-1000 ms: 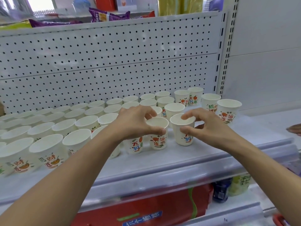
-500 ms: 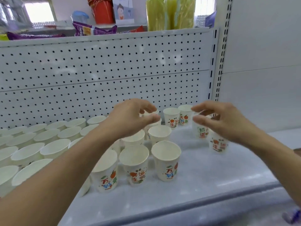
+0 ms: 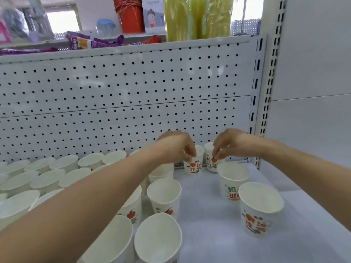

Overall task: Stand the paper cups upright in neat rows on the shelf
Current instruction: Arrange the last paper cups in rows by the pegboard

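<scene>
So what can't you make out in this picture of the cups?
All in the head view.
Middle-row paper cups: hidden behind the left forearm.
Left back cup: rim partly under the left hand pinching it.
Right back cup: rim partly under the right hand pinching it.
Nearest cup: base cut off by the bottom edge.
Far-left cups: blurred, cut by the frame edge.
Purple packets: print too blurred to read.
</scene>
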The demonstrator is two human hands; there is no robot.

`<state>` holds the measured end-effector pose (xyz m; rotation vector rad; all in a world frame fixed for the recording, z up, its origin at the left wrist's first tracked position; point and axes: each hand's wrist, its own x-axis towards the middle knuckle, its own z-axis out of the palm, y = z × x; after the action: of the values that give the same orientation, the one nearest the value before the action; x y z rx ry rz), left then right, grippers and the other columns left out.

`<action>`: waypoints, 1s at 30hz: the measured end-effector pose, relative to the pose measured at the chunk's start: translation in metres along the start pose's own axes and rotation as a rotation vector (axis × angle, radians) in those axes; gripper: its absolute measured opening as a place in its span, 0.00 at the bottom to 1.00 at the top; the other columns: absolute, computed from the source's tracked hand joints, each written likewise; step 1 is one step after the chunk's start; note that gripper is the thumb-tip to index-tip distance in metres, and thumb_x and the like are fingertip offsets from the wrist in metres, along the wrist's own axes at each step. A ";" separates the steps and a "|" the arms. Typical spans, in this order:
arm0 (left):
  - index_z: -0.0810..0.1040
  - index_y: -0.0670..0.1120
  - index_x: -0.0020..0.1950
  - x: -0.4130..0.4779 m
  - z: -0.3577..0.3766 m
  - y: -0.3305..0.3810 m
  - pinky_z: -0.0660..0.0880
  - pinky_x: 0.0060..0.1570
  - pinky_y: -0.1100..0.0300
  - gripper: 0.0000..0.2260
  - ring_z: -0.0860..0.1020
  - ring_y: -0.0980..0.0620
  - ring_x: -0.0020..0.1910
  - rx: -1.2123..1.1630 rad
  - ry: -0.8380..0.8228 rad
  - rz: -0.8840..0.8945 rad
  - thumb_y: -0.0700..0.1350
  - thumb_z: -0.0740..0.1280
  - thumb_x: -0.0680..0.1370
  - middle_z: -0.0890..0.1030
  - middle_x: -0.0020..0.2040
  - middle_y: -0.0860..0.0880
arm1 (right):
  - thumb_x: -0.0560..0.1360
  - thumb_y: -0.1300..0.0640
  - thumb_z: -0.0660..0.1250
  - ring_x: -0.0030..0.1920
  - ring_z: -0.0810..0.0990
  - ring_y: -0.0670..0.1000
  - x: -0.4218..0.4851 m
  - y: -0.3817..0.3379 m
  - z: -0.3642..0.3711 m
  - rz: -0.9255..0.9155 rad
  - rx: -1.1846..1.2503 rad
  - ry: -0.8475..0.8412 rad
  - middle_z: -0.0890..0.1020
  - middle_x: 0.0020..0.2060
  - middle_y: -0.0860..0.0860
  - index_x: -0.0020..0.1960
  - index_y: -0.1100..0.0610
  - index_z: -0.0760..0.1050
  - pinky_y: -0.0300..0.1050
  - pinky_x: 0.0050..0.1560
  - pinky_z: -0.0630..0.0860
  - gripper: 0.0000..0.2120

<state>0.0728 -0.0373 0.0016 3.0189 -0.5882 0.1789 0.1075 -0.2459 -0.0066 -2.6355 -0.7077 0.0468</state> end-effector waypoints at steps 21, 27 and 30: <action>0.81 0.51 0.54 0.013 0.006 -0.011 0.76 0.47 0.61 0.11 0.78 0.58 0.46 -0.098 -0.032 -0.008 0.39 0.70 0.74 0.80 0.46 0.56 | 0.74 0.62 0.68 0.48 0.77 0.47 0.009 0.023 0.003 -0.177 -0.195 0.059 0.80 0.46 0.45 0.50 0.53 0.79 0.35 0.45 0.72 0.07; 0.82 0.49 0.53 0.011 0.005 -0.013 0.78 0.48 0.60 0.09 0.78 0.57 0.45 -0.114 -0.062 0.018 0.40 0.71 0.74 0.82 0.47 0.53 | 0.74 0.65 0.68 0.45 0.78 0.44 0.004 0.017 -0.002 -0.161 -0.099 0.038 0.81 0.45 0.46 0.47 0.56 0.80 0.35 0.46 0.76 0.06; 0.82 0.49 0.53 0.007 0.003 -0.015 0.77 0.49 0.61 0.10 0.79 0.57 0.47 -0.140 -0.064 0.013 0.41 0.73 0.73 0.82 0.48 0.53 | 0.73 0.65 0.69 0.45 0.79 0.43 -0.001 0.014 -0.008 -0.158 -0.046 0.063 0.82 0.45 0.46 0.45 0.53 0.79 0.36 0.47 0.78 0.07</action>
<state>0.0848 -0.0265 -0.0013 2.8953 -0.5995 0.0404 0.1144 -0.2603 -0.0045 -2.6023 -0.9018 -0.0975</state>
